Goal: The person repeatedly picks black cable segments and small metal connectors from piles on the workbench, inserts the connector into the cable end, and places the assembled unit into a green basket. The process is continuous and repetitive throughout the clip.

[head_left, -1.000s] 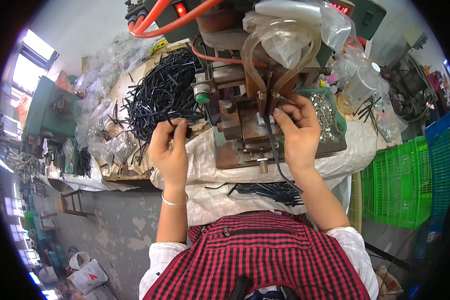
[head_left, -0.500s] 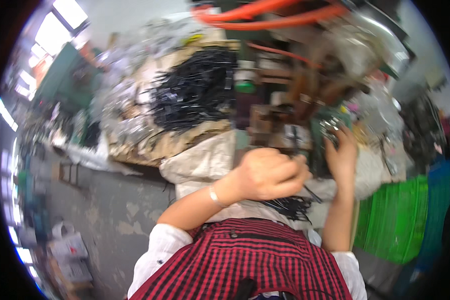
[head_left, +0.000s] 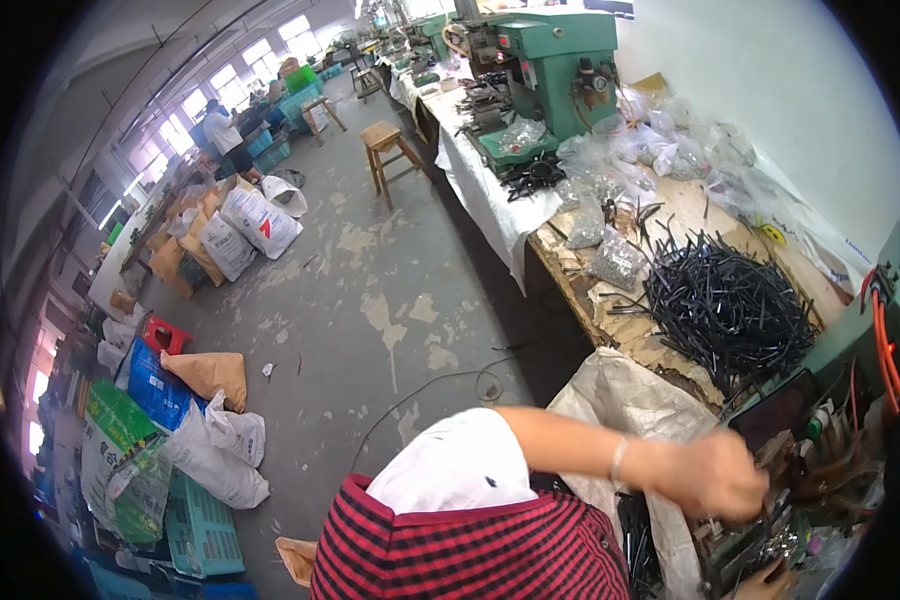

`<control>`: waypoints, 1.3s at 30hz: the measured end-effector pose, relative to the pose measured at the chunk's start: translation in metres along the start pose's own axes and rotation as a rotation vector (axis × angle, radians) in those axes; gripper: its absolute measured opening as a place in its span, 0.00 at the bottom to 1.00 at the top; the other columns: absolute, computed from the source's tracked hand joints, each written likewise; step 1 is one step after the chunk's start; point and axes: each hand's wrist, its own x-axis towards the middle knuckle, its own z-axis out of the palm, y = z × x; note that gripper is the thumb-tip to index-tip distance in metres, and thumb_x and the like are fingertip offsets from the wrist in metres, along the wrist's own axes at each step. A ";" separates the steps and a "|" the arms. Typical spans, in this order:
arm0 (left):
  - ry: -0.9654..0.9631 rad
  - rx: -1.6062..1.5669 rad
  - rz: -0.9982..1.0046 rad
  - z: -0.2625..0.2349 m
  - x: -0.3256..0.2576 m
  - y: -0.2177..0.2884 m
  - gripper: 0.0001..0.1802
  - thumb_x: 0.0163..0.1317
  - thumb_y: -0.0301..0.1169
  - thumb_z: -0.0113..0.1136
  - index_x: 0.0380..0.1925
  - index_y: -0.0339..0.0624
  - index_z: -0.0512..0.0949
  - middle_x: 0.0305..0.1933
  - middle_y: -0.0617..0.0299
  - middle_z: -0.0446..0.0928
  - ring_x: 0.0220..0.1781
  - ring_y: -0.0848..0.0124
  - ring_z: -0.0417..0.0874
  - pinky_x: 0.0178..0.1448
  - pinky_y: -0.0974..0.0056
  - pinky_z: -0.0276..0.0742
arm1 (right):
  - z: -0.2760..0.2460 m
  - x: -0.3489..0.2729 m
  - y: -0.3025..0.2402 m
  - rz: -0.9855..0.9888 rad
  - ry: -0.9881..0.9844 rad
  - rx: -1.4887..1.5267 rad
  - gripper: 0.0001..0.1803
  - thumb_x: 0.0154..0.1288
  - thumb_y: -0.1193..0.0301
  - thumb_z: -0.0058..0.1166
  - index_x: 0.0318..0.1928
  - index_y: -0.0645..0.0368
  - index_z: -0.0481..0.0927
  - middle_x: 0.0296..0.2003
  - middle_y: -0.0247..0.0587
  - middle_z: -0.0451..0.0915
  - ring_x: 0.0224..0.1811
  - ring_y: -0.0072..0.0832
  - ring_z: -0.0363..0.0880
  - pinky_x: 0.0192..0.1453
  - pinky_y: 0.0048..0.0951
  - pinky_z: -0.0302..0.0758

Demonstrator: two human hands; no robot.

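Workbench [head_left: 670, 215]: long, cluttered. Pile of black rods [head_left: 730, 305]: heaped on it, near the hand. Left hand [head_left: 715, 475]: blurred, reaching at the dark fixture [head_left: 800, 470]; grip cannot be told. Right hand [head_left: 765, 582]: barely 1 edge visible. Advice: seat each rod squarely, watching the fixture.

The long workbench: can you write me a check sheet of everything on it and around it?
Surface: long wooden workbench, partly draped in white cloth.
Job's things: heap of thin black rods on the bench; dark metal press fixture at the near end.
Clutter: clear plastic bags of small parts; green bench machine farther along.
Hands: left hand blurred, reaching across to the fixture, grip unclear; right hand barely visible at the lower edge.
Cables: orange hoses at right; thin cable on the floor.
Surroundings: concrete floor, wooden stool, filled sacks, teal crate.
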 end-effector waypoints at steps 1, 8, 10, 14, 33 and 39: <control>-0.075 0.162 -0.050 -0.017 -0.005 -0.023 0.09 0.49 0.35 0.62 0.30 0.48 0.79 0.31 0.63 0.75 0.26 0.64 0.77 0.29 0.56 0.73 | 0.000 0.001 -0.005 -0.002 -0.017 0.020 0.19 0.72 0.69 0.61 0.56 0.69 0.83 0.65 0.56 0.76 0.69 0.49 0.72 0.75 0.45 0.66; -0.908 0.901 -0.831 -0.072 -0.142 -0.202 0.06 0.56 0.30 0.64 0.31 0.44 0.88 0.46 0.56 0.79 0.45 0.62 0.86 0.45 0.58 0.82 | 0.000 0.000 -0.031 -0.017 -0.057 0.121 0.19 0.73 0.69 0.60 0.58 0.69 0.81 0.64 0.55 0.78 0.67 0.47 0.73 0.74 0.44 0.67; -0.775 0.886 -0.707 -0.079 -0.176 -0.213 0.04 0.54 0.31 0.64 0.28 0.46 0.86 0.41 0.58 0.79 0.44 0.62 0.84 0.42 0.56 0.81 | -0.001 -0.002 -0.032 -0.012 -0.055 0.131 0.20 0.73 0.69 0.60 0.58 0.69 0.81 0.64 0.55 0.78 0.67 0.47 0.74 0.74 0.44 0.68; -0.584 0.711 -0.581 -0.063 -0.165 -0.200 0.02 0.51 0.30 0.64 0.24 0.47 0.84 0.34 0.59 0.79 0.41 0.61 0.83 0.41 0.56 0.79 | -0.008 -0.004 -0.029 0.012 -0.037 0.120 0.20 0.74 0.68 0.59 0.59 0.69 0.80 0.63 0.55 0.79 0.66 0.46 0.75 0.73 0.43 0.69; -0.026 -0.471 -1.070 0.009 -0.050 -0.104 0.11 0.65 0.30 0.69 0.45 0.37 0.84 0.37 0.60 0.85 0.42 0.74 0.88 0.45 0.68 0.82 | 0.022 -0.003 -0.076 0.177 0.018 0.529 0.21 0.74 0.73 0.59 0.64 0.67 0.76 0.55 0.44 0.83 0.57 0.31 0.81 0.67 0.32 0.73; 0.124 -0.505 -0.975 -0.017 0.031 -0.046 0.03 0.65 0.17 0.67 0.31 0.32 0.82 0.35 0.62 0.82 0.32 0.78 0.78 0.37 0.72 0.73 | 0.032 -0.013 -0.126 0.353 0.051 1.124 0.29 0.63 0.82 0.66 0.64 0.66 0.73 0.44 0.39 0.83 0.47 0.24 0.80 0.56 0.26 0.77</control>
